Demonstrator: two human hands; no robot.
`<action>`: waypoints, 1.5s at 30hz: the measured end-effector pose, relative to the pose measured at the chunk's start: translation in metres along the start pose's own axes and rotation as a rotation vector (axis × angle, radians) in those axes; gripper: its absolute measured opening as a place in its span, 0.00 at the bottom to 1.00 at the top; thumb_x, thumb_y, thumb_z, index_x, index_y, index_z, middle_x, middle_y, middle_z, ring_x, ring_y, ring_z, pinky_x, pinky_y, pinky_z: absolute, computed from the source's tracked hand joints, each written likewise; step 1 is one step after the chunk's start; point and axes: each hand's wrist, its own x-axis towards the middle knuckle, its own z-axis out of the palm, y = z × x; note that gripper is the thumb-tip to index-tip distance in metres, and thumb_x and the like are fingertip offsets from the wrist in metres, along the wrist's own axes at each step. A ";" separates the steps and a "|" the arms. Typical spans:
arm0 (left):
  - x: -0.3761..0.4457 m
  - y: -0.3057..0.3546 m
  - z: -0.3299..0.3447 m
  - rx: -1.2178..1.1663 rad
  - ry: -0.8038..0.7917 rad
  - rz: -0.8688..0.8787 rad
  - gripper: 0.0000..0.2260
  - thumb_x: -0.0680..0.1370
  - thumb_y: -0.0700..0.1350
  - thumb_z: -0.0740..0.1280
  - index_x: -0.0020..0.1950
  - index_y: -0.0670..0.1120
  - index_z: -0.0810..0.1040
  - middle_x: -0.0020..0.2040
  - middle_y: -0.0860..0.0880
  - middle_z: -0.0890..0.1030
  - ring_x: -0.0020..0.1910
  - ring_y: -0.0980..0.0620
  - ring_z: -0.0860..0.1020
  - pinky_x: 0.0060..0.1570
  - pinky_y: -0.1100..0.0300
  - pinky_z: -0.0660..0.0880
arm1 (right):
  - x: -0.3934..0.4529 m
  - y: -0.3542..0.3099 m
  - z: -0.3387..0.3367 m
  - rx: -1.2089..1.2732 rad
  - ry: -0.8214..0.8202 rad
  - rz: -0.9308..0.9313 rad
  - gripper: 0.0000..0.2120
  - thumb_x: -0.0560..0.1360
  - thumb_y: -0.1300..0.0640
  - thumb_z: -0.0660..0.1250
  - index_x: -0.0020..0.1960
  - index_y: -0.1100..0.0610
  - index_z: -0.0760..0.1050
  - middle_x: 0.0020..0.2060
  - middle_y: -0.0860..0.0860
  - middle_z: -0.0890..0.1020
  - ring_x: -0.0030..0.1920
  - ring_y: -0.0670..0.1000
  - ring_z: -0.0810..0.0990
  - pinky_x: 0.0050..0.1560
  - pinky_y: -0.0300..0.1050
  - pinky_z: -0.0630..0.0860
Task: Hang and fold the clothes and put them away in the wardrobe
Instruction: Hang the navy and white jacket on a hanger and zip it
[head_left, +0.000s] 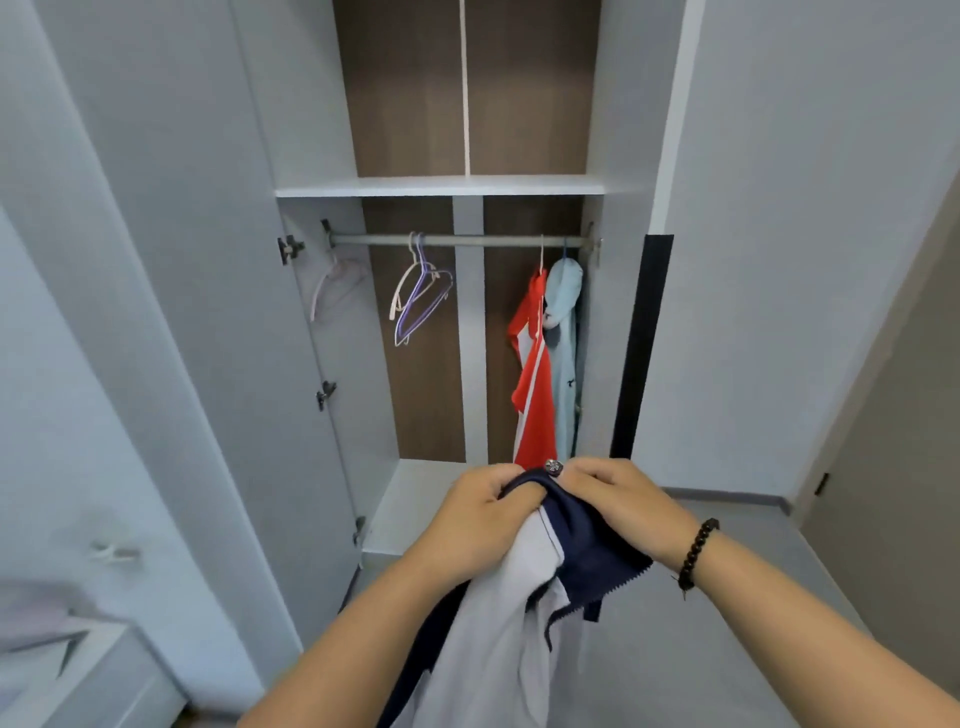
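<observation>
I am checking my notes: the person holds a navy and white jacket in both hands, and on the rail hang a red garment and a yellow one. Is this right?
Nearly. The head view shows the garment beside the red garment on the rail is light blue, not yellow. Both the left hand and right hand do hold the navy and white jacket.

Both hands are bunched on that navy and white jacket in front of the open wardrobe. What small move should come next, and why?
Probably reach one hand up for an empty hanger on the rail. The left hand and right hand both grip the collar of the navy and white jacket, and no hanger shows in it, while the red garment already hangs there.
</observation>
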 end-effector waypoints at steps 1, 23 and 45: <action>0.002 -0.002 -0.010 0.014 0.039 -0.010 0.12 0.79 0.45 0.63 0.46 0.36 0.80 0.42 0.41 0.82 0.41 0.54 0.76 0.46 0.48 0.75 | 0.007 0.001 0.004 0.037 -0.022 0.012 0.11 0.78 0.48 0.64 0.45 0.52 0.82 0.42 0.48 0.85 0.46 0.48 0.82 0.49 0.41 0.79; 0.116 -0.105 -0.091 0.516 0.328 -0.223 0.08 0.74 0.48 0.68 0.46 0.58 0.70 0.33 0.55 0.76 0.30 0.56 0.74 0.33 0.59 0.73 | 0.234 -0.037 -0.033 0.519 0.080 0.131 0.13 0.78 0.63 0.63 0.38 0.58 0.82 0.31 0.55 0.83 0.32 0.52 0.80 0.37 0.44 0.76; 0.320 -0.241 -0.258 -0.120 0.461 -0.423 0.07 0.80 0.44 0.64 0.47 0.48 0.82 0.41 0.53 0.85 0.49 0.47 0.82 0.43 0.58 0.75 | 0.438 -0.016 -0.069 0.461 0.697 0.018 0.08 0.77 0.64 0.59 0.40 0.59 0.73 0.38 0.56 0.73 0.39 0.54 0.71 0.39 0.46 0.68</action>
